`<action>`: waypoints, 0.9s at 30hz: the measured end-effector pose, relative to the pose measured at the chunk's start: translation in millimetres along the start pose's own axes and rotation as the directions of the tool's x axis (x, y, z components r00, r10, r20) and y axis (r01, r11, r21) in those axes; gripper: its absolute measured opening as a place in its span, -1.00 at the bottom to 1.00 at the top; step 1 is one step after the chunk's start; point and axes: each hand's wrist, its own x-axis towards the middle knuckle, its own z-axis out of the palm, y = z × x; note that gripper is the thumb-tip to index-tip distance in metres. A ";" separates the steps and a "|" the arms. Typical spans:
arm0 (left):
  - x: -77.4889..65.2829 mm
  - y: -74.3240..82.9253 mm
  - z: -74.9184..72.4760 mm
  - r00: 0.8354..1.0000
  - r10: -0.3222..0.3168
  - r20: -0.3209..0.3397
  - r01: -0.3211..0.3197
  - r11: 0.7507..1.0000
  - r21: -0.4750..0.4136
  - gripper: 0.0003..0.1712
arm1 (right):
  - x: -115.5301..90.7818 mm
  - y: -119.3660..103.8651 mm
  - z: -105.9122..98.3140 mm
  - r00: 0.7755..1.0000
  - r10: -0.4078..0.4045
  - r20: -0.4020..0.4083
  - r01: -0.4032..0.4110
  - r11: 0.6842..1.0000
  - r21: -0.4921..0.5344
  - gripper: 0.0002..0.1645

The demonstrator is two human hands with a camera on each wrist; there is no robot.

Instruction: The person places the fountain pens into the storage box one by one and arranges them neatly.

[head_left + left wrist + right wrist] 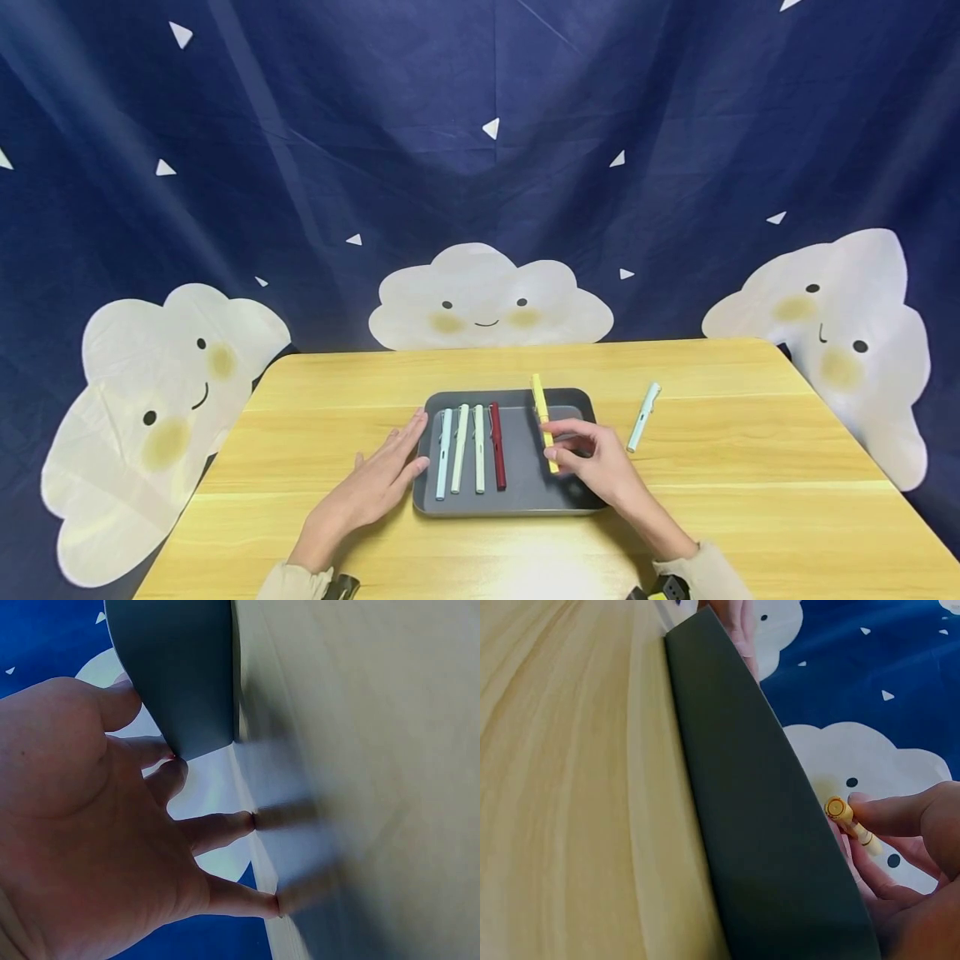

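Observation:
My right hand (600, 462) pinches a yellow pen (540, 398) between thumb and fingers over the right part of a dark grey tray (525, 479). One end of that yellow pen (838, 810) shows above the tray's wall in the right wrist view. My left hand (371, 483) rests at the tray's left side, its straight fingers spread and touching the rim. Inside the tray, side by side, lie a light blue pen (443, 458), two pale green pens (460, 450) and a dark red pen (498, 450).
Another light blue pen (643, 417) lies on the wooden table (750, 467), right of the tray. Behind the table hangs a dark blue cloth (420, 108) with white clouds and triangles.

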 end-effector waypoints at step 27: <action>0.5 0.5 -0.2 1.000 0.002 0.003 -0.002 1.000 0.001 -0.25 | 2.6 5.3 16.6 0.995 0.082 0.053 -0.081 0.996 -0.022 -0.67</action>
